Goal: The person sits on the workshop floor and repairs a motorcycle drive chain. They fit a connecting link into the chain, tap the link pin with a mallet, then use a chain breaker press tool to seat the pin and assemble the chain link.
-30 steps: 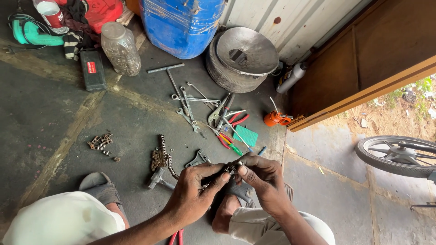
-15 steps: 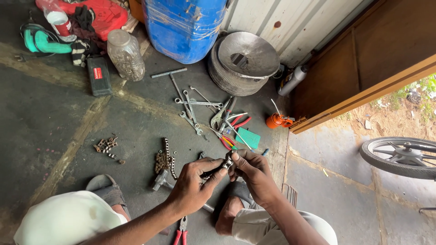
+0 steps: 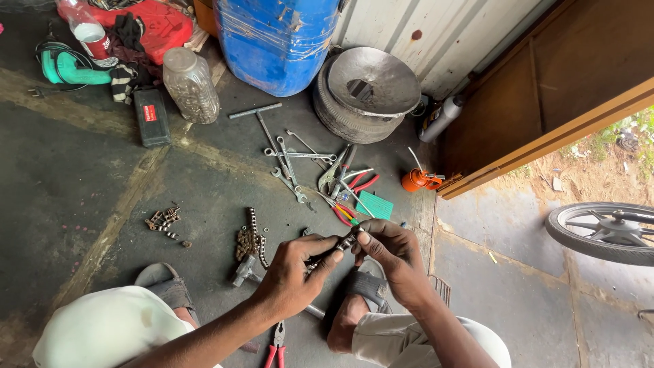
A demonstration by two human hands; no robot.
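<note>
A short length of dark chain (image 3: 338,246) is pinched between the fingers of the left hand (image 3: 294,274) and right hand (image 3: 392,255), above the sandalled foot (image 3: 354,303). Spanners (image 3: 293,163) are spread on the floor beyond.

Stained concrete floor (image 3: 82,191), corrugated wall (image 3: 436,34)

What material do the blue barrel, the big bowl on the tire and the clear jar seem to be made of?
Blue barrel: probably plastic, with an even, slightly glossy blue surface. Big bowl: metal, dull grey with a soft sheen and a hole at its centre. Clear jar: likely clear plastic, see-through but cloudy, though glass cannot be ruled out.
</note>
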